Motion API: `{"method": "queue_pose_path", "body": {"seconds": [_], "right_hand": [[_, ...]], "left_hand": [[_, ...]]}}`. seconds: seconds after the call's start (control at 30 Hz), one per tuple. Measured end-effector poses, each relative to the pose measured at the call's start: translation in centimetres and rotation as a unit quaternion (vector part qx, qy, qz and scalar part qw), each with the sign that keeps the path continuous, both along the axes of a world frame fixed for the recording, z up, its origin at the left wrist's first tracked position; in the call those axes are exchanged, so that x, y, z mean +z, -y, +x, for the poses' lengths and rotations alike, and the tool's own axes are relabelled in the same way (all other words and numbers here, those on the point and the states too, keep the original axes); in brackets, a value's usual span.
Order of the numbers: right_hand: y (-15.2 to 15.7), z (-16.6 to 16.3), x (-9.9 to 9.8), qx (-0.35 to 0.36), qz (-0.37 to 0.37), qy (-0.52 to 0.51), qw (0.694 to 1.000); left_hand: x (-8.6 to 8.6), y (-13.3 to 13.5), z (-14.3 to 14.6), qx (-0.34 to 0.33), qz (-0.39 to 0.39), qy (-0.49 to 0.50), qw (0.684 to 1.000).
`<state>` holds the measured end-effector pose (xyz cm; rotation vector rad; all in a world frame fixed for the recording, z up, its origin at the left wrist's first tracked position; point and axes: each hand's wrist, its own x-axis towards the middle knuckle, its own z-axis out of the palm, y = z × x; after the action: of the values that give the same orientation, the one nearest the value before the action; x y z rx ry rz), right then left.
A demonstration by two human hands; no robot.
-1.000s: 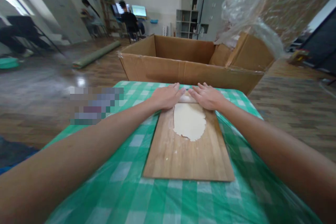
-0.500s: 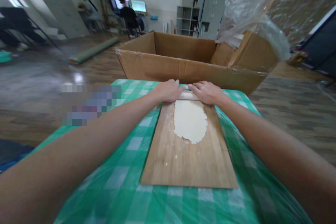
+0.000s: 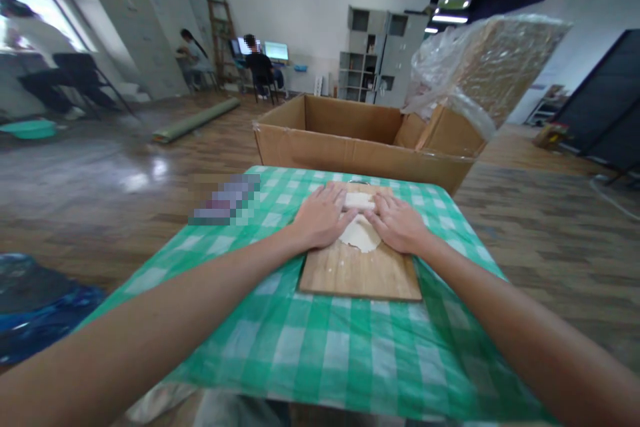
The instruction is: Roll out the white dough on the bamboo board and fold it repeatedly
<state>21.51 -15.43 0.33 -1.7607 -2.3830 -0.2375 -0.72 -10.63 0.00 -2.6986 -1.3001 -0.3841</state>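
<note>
Head view: The left hand (image 3: 324,219) lies palm down over the left end of the pin (image 3: 359,201), fingers extended forward and slightly apart. The right hand (image 3: 399,221) lies likewise over the right end. Both thumbs point inward, above the dough, with a narrow gap between them. The grip is spread and flat; whether the palms bear down hard cannot be told. The pin's pale middle shows between the hands, lying crosswise on the board (image 3: 360,275).

The dough (image 3: 361,236) is a thin, flat sheet with a ragged near edge. It lies on the board, on the near side of the pin, its sides partly covered by the hands. Small white specks mark the bare wood nearer the wearer.

The board rests on a green checked cloth (image 3: 310,340). Beyond the table stands an open carton (image 3: 350,151). A long roll (image 3: 197,121) lies on the floor, further left.
</note>
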Motion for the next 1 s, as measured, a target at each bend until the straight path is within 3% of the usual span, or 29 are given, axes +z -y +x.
{"method": "queue_pose_path", "body": {"seconds": [0.2, 0.33, 0.57, 0.8, 1.0], "right_hand": [[5.8, -0.1, -1.2, 0.026, 0.015, 0.002, 1.000], [5.7, 0.3, -1.3, 0.030, 0.004, -0.003, 1.000], [-3.3, 2.1, -0.2, 0.046, -0.061, -0.023, 0.997], [-12.2, 4.1, -0.8, 0.072, -0.078, 0.033, 0.994], [-17.1, 5.0, -0.7, 0.090, -0.085, 0.081, 0.989]], "left_hand": [[-0.7, 4.8, -2.1, -0.031, -0.009, -0.002, 0.999], [-0.8, 4.6, -2.0, -0.032, -0.018, -0.002, 0.999], [0.0, -2.5, 1.0, 0.006, -0.044, -0.011, 0.999], [1.1, -9.6, 3.4, 0.067, -0.131, -0.013, 0.989], [0.8, -13.8, 4.5, 0.098, -0.138, 0.002, 0.986]]}}
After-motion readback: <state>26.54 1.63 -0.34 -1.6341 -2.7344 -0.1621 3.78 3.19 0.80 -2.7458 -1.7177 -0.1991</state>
